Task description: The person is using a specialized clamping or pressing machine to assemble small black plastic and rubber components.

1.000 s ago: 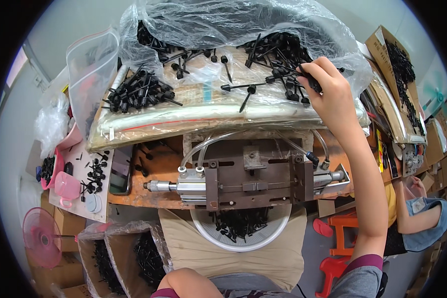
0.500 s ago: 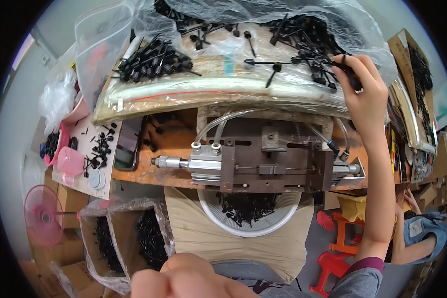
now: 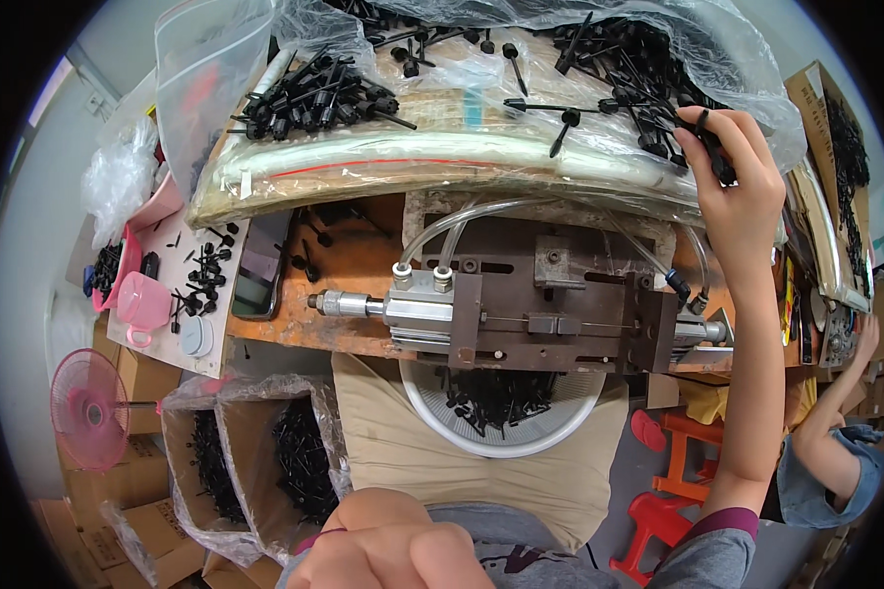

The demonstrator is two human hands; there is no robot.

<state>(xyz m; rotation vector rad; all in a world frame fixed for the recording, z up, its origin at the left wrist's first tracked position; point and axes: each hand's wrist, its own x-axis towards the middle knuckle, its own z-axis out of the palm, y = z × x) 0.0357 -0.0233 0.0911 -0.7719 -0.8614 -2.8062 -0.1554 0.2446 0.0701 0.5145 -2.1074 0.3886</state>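
Observation:
At the far right of the bench my right hand (image 3: pixel 742 182) is closed on a black stemmed part (image 3: pixel 719 157), a thin rod with a thicker head. It is at the edge of a loose heap of the same black parts (image 3: pixel 634 74) on clear plastic. My left hand (image 3: pixel 393 550) is close to my body at the lower edge, its fingers curled; whatever it holds, if anything, is hidden. Between the hands stands a brown metal fixture (image 3: pixel 506 344) with a silver cylinder (image 3: pixel 417 319) at its left and clear air tubes. A small metal block (image 3: pixel 553 325) sits mid-fixture.
A white basket (image 3: pixel 427 422) of black parts sits below the fixture, over my lap. Another heap (image 3: pixel 314 98) lies back left. Lined boxes (image 3: pixel 255 461) of parts, a pink fan (image 3: pixel 88 407) and a pink cup (image 3: pixel 142 299) are left. Red stools (image 3: pixel 653 530) and another person (image 3: pixel 835 461) are right.
The whole view has shifted slightly. My right hand stays at the right heap, still gripping a black part. My left hand has moved a little to the right. The other person's arm has reached up.

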